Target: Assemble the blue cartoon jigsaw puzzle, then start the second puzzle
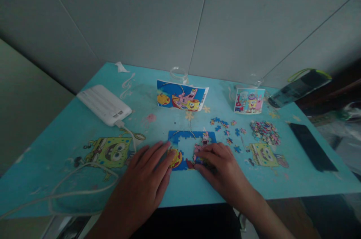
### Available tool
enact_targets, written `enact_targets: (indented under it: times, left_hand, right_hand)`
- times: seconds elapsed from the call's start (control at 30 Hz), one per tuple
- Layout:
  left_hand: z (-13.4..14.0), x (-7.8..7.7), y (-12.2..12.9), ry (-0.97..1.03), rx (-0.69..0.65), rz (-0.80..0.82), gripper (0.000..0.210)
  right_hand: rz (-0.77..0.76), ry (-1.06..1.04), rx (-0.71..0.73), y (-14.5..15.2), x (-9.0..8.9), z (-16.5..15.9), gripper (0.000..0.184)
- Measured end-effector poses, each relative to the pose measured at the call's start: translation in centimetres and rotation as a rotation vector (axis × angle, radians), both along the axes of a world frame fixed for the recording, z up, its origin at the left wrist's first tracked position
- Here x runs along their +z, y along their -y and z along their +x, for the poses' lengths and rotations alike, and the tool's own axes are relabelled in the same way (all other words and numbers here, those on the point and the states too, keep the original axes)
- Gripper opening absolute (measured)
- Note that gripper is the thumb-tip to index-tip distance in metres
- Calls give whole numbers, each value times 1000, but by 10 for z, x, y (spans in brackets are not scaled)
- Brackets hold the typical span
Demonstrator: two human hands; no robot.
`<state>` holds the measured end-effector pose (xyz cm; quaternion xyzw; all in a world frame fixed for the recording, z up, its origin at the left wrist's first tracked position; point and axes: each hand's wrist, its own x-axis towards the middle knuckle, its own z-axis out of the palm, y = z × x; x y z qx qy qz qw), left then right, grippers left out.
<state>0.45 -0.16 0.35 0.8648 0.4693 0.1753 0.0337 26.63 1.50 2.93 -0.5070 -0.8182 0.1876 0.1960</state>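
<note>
A partly assembled jigsaw puzzle [174, 136] lies on the table before me, its blue border surrounding a gap in the middle where the tabletop shows. My left hand [150, 171] rests flat with fingers stretched out, the fingertips on the puzzle's left edge by a yellow burger picture. Over the lower right part, my right hand [218, 163] is curled, thumb and fingers closing on a jigsaw piece at the gap's inner edge; the piece is mostly hidden. Loose blue and pink pieces [225, 123] are scattered to the right. Behind the puzzle stands a picture card [182, 96] with matching artwork.
A heap of small pieces [265, 132] lies farther right, near a black phone [313, 146]. A second card [249, 101] and a dark bottle [299, 87] are at the back right. At left lie a white power bank [104, 104] and its looping cable [81, 194].
</note>
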Motion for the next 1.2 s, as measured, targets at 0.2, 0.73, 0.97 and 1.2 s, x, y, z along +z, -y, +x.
enact_targets:
  times: [0.2, 0.73, 0.97, 1.2]
  left_hand:
    - [-1, -1, 0, -8, 11, -17, 43]
    - [-1, -1, -1, 4, 4, -8, 43]
    - [-1, 0, 0, 3, 5, -10, 44]
    - [-1, 0, 0, -6, 6, -16, 44]
  right_hand:
    - [-101, -185, 16, -1, 5, 3, 8]
    - [-96, -274, -297, -30, 5, 27, 18]
    - [-187, -215, -167, -52, 9, 11, 20]
    - [-156, -201, -158, -53, 7, 10, 18]
